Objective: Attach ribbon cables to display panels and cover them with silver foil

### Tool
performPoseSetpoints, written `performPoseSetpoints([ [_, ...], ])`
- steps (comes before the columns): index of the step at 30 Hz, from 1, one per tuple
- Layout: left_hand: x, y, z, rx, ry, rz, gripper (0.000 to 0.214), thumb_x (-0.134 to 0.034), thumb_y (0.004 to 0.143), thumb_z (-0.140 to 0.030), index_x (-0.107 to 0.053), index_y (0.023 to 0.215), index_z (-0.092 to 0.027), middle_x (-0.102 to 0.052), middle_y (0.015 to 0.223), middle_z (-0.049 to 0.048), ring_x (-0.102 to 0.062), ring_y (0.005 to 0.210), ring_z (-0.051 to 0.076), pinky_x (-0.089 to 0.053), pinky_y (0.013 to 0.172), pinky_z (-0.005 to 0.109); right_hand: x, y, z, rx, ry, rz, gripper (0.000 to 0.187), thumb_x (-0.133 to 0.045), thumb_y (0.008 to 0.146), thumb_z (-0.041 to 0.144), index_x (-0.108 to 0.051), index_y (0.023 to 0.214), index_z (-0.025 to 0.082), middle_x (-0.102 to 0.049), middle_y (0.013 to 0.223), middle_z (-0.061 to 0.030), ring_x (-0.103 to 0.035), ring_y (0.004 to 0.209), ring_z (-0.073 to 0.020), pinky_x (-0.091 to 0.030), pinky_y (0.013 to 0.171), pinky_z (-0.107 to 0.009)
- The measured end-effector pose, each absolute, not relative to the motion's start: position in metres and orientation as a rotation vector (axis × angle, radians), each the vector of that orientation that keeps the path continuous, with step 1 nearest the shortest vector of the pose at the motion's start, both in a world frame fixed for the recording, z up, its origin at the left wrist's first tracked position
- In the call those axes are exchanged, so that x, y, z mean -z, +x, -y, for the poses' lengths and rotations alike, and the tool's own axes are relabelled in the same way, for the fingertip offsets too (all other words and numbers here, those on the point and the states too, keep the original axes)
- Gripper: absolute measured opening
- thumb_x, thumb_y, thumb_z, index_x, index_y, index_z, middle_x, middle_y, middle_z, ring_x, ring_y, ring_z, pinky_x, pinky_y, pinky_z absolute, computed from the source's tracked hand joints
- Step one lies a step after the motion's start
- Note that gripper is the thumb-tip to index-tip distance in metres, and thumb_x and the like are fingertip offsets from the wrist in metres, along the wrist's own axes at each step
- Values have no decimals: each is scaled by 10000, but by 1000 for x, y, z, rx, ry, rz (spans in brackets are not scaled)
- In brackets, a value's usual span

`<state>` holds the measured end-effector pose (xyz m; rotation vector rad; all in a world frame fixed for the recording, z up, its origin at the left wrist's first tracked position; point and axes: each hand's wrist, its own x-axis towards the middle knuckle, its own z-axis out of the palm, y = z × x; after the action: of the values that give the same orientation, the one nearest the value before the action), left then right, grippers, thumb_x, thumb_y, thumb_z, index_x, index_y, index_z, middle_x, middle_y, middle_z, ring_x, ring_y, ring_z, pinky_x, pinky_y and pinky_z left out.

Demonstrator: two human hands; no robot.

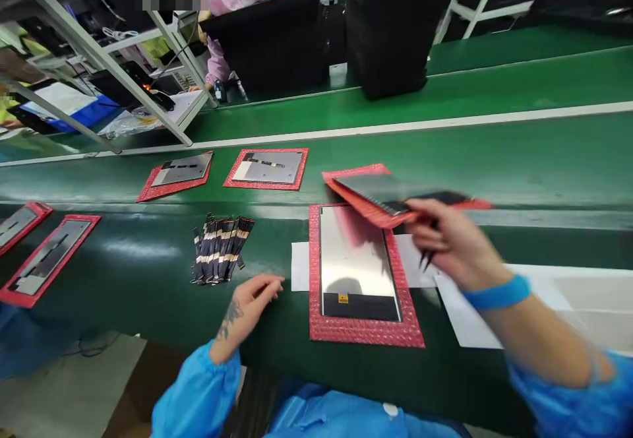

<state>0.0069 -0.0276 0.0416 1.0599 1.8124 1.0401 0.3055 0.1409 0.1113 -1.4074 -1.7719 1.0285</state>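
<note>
My right hand holds a red bubble-wrap pad with a dark panel on it, lifted and tilted above the green belt. A thin dark tool sticks out below the fingers. Right under it lies another red pad carrying a shiny panel with a small yellow tab at its near end. My left hand rests flat on the belt left of that pad, fingers apart, holding nothing. A fanned bundle of dark flex strips lies just beyond the left hand.
More red pads with panels lie on the belt: two farther back and two at the left edge. White sheets sit under and right of the near pad. A stack of black trays and a person in pink stand across the belt.
</note>
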Motion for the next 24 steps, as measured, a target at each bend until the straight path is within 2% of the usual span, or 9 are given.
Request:
performPoseSetpoints([
  [2,-29,28,39,-1100,1018,-1806,375,-763,748,-558,-813,827,-194,-748,730,53,-654,650,181,-558,652,282,-92,287,-87,-1660,-1337,1272,522,-526,862,692,-507,613,233,-249,439,94,-196,391,-72,-188,382,-238],
  [5,-16,42,46,-1162,977,-1861,474,-721,758,-628,-808,847,-171,-748,742,59,-664,668,174,-566,650,265,-60,275,-11,-2030,-1296,866,620,-689,666,813,-618,653,197,-254,394,102,-169,387,-59,-117,393,-226],
  [7,-12,42,47,-1157,1020,-1880,517,-709,749,-668,-807,847,-170,-749,740,60,-674,667,179,-572,641,261,-49,279,25,-2197,-1278,792,583,-787,621,772,-704,755,211,-456,468,54,-176,403,-51,-93,398,-226],
  [9,-11,41,46,-1137,1129,-1906,521,-682,774,-680,-806,850,-180,-755,743,53,-687,665,184,-579,639,259,-49,295,44,-2297,-1206,846,488,-861,622,681,-766,823,246,-692,733,-29,-232,427,-46,-102,402,-236],
  [11,-12,45,42,-1123,1300,-1912,477,-641,836,-647,-802,851,-198,-770,774,46,-712,689,189,-589,651,255,-55,322,44,-2168,-1199,917,418,-870,660,630,-798,826,253,-733,840,-53,-293,438,-52,-157,400,-242],
  [13,-16,59,35,-1110,1538,-1834,405,-590,919,-562,-792,854,-217,-785,815,35,-737,732,188,-600,677,246,-57,360,29,-1823,-1294,852,438,-854,666,657,-795,750,231,-704,742,-40,-351,431,-63,-275,395,-238],
  [16,-21,105,18,-998,1991,-1505,340,-488,1012,-402,-777,954,-234,-789,881,38,-750,800,186,-617,728,259,-50,430,-1,-1272,-1400,684,588,-856,548,764,-745,591,189,-727,838,-85,-597,620,-147,-531,537,-247],
  [20,-28,196,-13,-535,2526,-1015,309,-479,1013,-285,-715,1205,-233,-746,1229,100,-720,1089,250,-613,928,367,-35,515,-20,-1064,-1470,568,610,-841,580,769,-757,684,173,-484,459,23,-418,380,-93,-404,315,-199],
  [24,-23,267,-48,-143,2740,-906,468,-550,1006,-417,-593,1428,-220,-556,1523,131,-528,1411,316,-461,1166,471,-29,557,-19,-1043,-1460,567,505,-913,582,644,-719,723,201,-621,589,-20,-588,470,-147,-539,392,-224],
])
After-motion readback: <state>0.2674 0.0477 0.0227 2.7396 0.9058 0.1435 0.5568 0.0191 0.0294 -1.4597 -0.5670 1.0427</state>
